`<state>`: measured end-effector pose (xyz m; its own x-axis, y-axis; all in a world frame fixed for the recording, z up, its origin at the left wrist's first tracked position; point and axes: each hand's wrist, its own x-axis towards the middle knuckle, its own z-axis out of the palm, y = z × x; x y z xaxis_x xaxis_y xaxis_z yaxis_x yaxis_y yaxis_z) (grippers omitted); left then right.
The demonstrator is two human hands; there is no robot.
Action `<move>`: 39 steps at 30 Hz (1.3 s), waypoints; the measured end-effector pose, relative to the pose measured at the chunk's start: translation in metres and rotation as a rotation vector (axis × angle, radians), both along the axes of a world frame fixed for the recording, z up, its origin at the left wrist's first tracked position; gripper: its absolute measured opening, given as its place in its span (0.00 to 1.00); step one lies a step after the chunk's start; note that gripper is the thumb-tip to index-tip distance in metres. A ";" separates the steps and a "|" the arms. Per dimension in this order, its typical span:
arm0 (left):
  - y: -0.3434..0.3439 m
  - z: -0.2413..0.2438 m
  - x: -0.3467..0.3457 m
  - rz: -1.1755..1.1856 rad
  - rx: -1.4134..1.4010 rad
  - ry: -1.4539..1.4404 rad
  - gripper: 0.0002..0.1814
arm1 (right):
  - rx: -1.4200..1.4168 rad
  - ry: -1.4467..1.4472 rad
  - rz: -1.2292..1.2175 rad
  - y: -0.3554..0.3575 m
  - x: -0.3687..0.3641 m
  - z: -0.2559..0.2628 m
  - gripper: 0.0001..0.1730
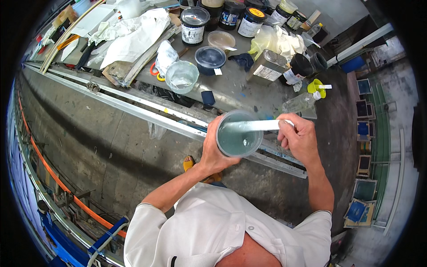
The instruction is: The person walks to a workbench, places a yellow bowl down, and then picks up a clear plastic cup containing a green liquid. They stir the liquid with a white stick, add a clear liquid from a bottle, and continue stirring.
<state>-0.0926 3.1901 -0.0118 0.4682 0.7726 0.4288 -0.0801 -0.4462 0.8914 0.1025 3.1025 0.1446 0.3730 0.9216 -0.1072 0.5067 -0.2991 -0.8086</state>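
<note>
My left hand (215,147) wraps around a round clear plastic tub (239,142) and holds it in front of my chest, over the near edge of the bench. A translucent, grey-green, glossy substance fills part of it. Between thumb and fingers, my right hand (298,137) grips a flat white stirring stick (267,125), whose far end dips into the tub. Just beyond the tub, on the bench, are a clear plastic bowl (181,80) and a dark tub with a clear lid (210,60).
A metal rail (133,106) runs along the bench's near edge. A metal can (268,68), a plastic bottle (300,102) and a yellow-green cup (316,87) stand to the right. Lidded jars (194,26) line the back. Framed screens (365,188) lean along the right wall.
</note>
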 end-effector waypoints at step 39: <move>-0.002 -0.005 -0.005 0.002 -0.024 0.044 0.56 | -0.070 -0.084 0.176 -0.007 -0.004 0.014 0.06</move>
